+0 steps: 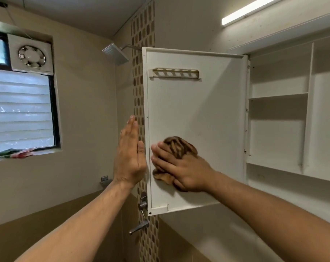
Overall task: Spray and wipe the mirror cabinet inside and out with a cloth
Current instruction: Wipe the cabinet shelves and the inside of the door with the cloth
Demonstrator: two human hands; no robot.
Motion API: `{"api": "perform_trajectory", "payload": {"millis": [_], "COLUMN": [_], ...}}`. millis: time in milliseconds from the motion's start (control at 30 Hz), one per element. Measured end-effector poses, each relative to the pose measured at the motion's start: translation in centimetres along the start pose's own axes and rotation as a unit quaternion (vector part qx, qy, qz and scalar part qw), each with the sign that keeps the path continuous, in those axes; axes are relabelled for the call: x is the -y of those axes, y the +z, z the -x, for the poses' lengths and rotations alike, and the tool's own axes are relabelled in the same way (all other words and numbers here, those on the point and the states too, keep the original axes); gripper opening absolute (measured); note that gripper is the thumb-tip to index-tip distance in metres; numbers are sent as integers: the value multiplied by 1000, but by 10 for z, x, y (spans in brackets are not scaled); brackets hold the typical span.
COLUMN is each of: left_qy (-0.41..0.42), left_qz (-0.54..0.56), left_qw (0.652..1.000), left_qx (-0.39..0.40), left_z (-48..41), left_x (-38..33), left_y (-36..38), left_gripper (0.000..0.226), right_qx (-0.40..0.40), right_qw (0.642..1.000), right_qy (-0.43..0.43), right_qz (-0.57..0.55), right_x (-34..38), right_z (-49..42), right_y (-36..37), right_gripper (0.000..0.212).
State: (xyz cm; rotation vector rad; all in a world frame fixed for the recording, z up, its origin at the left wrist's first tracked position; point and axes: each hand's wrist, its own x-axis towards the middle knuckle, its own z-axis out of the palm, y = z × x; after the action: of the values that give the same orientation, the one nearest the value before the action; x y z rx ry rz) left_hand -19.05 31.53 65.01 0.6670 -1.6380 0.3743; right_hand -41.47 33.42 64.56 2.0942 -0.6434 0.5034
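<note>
While the cabinet door point(194, 103) stands swung open, right hand point(181, 167): fingers spread apart, pressing the cloth flat onto the door's inner face.
Cloth point(179, 146): brown, striped, bunched low on the door near its free edge, showing above and below the fingers.
Left hand point(129, 157): upright at the door's free edge, fingers straight and together, thumb touching that edge.
Slotted rack point(174, 73): fixed high on the door's inner face.
Cabinet shelves point(277, 95): white, past the door's hinge side.
Shower head point(115, 53): beyond the door's top free corner.
</note>
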Motion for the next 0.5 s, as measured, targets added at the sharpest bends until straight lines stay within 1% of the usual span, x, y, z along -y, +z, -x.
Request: {"api": "perform_trajectory", "payload": {"millis": [33, 67, 100, 133, 167, 233, 267, 300, 333, 400, 433, 467, 500], "left_qy": [-8, -10, -11, -17, -29, -64, -84, -106, -132, -208, -251, -281, -297], "left_qz": [-2, -2, -1, 6, 19, 66, 94, 130, 173, 272, 304, 315, 310], "left_qw": [1000, 1000, 1000, 999, 999, 995, 992, 986, 976, 939, 919, 906, 903], "left_qx": [4, 10, 18, 27, 35, 31, 22, 14, 5, -20, -26, -21, -2], "left_z": [2, 3, 3, 4, 3, 2, 0, -3, -7, -12, -14, -15, -14], "left_x": [2, 3, 2, 1, -1, -6, -10, -14, -18, -29, -33, -36, -39], "left_y": [-1, -1, 1, 2, 4, 9, 11, 13, 15, 15, 15, 14, 12], "left_gripper": [60, 60, 60, 59, 57, 54, 53, 52, 52, 49, 46, 46, 49], "right_qx": [7, -10, -43, -81, -116, -170, -188, -199, -199, -167, -144, -114, -80], "right_qw": [1000, 1000, 997, 986, 963, 895, 864, 852, 863, 916, 934, 944, 953], "right_qy": [-18, 4, 63, 147, 239, 401, 455, 474, 455, 352, 307, 275, 244], "right_qz": [7, 12, 4, -21, -51, -97, -103, -99, -94, -92, -112, -140, -160], "right_x": [-9, -16, -24, -28, -30, -29, -23, -16, -5, 29, 48, 64, 75], "right_z": [11, 15, 12, 1, -18, -61, -81, -94, -101, -90, -72, -50, -25], "right_y": [-3, -7, -12, -20, -28, -44, -48, -47, -42, -16, -2, 10, 23], "right_gripper": [67, 65, 62, 63, 65, 73, 76, 76, 75, 75, 77, 80, 81]}}
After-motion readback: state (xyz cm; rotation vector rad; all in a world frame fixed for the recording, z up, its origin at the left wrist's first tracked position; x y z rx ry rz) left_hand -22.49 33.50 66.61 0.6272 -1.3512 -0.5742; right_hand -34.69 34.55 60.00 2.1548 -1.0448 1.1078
